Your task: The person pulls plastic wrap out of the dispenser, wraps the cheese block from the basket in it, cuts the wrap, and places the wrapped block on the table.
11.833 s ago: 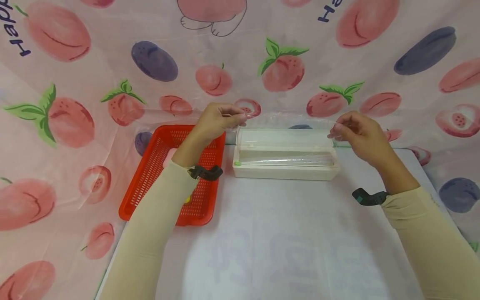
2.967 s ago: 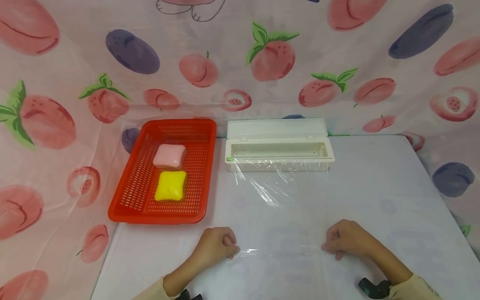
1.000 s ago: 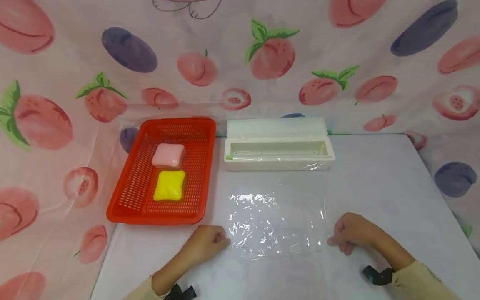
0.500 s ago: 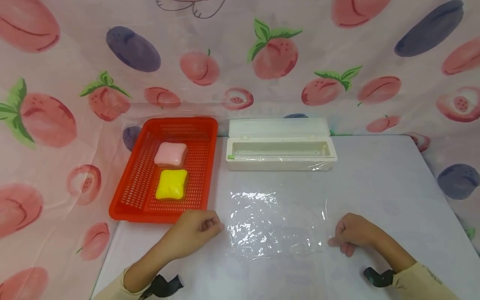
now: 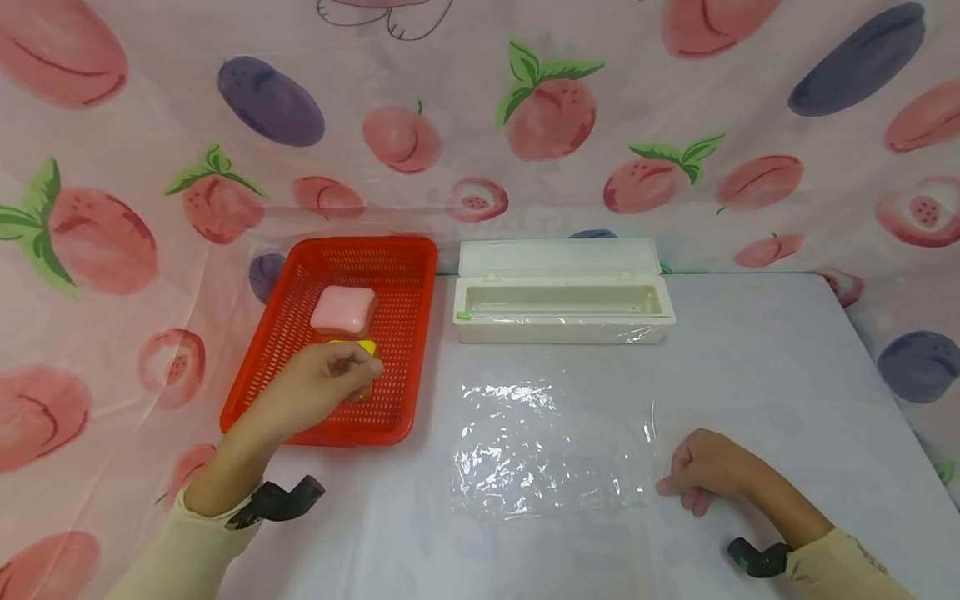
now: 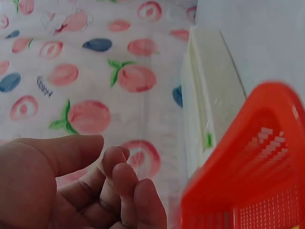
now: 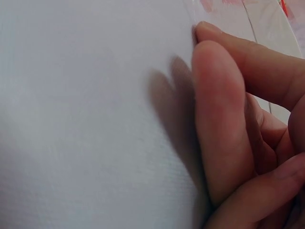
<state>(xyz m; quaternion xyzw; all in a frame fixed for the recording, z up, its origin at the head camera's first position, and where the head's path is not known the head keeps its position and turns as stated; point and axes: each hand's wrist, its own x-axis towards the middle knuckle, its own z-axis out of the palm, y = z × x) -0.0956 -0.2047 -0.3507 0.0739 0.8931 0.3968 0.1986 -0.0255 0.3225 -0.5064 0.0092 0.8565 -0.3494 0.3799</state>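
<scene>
My left hand (image 5: 318,385) is over the red plastic basket (image 5: 420,350), its fingers loosely curled with nothing between them in the left wrist view. It partly hides a yellow pillow-shaped block (image 5: 367,346). Just behind that lies a glossy pink block (image 5: 343,310) of similar shape. A clear, wrinkled sheet of plastic wrap (image 5: 517,450) lies spread on the table. At its near right corner my right hand (image 5: 712,467) stays low, thumb and index finger pinching at the film's edge. In the right wrist view these fingertips (image 7: 217,62) are close together, right at the white surface.
Behind the sheet stands a white wrap dispenser box (image 5: 562,332), lid (image 5: 558,258) raised, with a strip of film along its front and a small green slider (image 5: 463,316) at its left. A fruit-print sheet (image 5: 420,67) hangs along the back and left of the white table (image 5: 750,358).
The film, earlier pulled out from the box by both hands, now lies separate on the table. My left hand has left its edge and moved left over the basket. The right hand has barely moved.
</scene>
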